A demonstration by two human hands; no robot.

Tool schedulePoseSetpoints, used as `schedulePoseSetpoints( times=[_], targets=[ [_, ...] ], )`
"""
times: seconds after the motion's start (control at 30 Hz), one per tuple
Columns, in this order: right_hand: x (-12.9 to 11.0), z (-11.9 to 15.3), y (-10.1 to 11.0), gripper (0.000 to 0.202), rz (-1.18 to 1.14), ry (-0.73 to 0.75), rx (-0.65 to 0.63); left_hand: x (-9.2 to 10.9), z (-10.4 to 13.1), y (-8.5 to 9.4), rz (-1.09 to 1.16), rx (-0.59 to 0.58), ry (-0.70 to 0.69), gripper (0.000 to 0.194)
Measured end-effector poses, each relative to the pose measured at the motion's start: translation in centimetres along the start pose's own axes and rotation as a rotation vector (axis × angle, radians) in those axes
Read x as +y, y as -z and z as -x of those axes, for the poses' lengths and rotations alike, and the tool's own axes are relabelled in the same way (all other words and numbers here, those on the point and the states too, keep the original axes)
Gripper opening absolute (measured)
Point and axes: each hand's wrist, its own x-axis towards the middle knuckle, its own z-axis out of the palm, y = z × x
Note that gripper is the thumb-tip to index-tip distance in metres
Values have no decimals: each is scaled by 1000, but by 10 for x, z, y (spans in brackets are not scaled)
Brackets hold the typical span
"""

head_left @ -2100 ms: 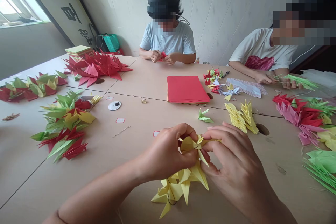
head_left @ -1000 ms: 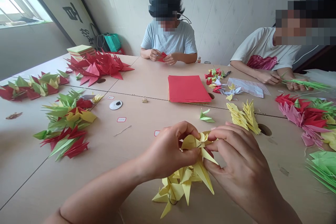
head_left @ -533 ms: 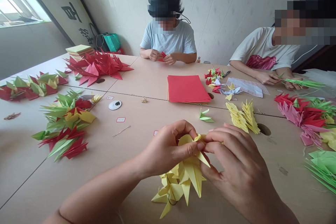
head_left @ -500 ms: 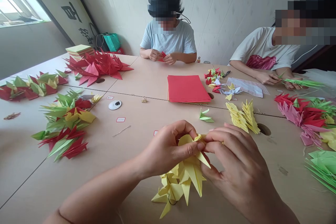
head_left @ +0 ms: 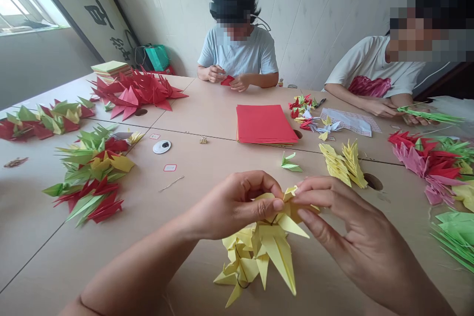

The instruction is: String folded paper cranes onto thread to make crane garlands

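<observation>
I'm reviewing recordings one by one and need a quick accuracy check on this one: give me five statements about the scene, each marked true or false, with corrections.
1. The left hand pinches yellow folded paper. True.
2. The fingertips of the right hand are at the red paper stack. False: they are at the yellow folded paper.
3. A white disc with a black spot lies left of the red paper stack in the picture. True.
4. The small green folded piece lies on top of the red paper stack. False: it lies on the table, in front of the stack.
5. Two other people are at the table. True.
</observation>
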Motion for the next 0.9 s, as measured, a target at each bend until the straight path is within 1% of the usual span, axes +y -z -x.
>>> schedulePoseSetpoints(
  times=[0.07,0.2,0.4,0.5,0.6,0.7,0.9],
  targets=[
    [4,2,5,19,-77,-9,-23,3,1,1,51,-62,19,20],
    [8,2,7,21,-167,16,-77,3,3,2,71,-120,35,19],
    [5,0,10,14,-158,29,-104,5,4,2,-32,-109,29,21],
    [6,0,9,14,-162,63,-100,5,4,2,-34,-117,5,23],
    [7,1,9,13,-182,78,-131,5,3,1,-30,-132,-5,24],
    [8,1,9,12,-211,62,-155,5,3,2,-25,-151,-5,22],
    [5,0,9,12,-243,4,-113,3,3,3,15,-138,10,20]
  ],
)
